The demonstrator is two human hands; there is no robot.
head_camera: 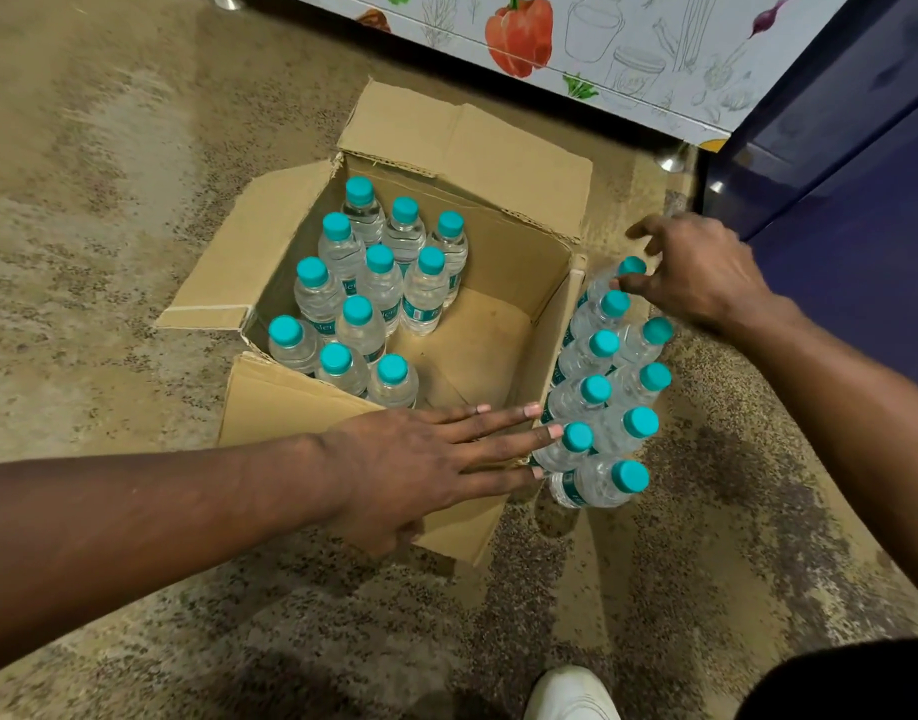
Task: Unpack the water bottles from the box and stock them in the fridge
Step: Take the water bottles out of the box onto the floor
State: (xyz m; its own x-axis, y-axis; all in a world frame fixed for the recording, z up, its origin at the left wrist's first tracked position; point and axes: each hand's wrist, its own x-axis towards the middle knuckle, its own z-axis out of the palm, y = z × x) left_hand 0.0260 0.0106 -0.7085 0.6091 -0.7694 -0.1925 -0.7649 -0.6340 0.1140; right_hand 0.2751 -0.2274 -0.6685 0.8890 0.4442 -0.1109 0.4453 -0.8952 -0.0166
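An open cardboard box (498, 324) stands on the floor with several clear water bottles with teal caps (374, 288) upright in its left half. More teal-capped bottles (610, 387) stand in two rows on the floor just right of the box. My left hand (410, 465) lies flat, fingers spread, over the box's near flap, its fingertips touching the nearest floor bottle (571, 444). My right hand (701, 272) hovers over the far end of the floor rows, fingertips on the cap of the farthest bottle (628, 267), not clearly gripping it.
A fridge (836, 200) with a dark blue open door is at the upper right. A cabinet front printed with vegetables (550, 44) runs along the top. A white shoe (571, 693) is at the bottom. The floor (109, 148) is speckled stone.
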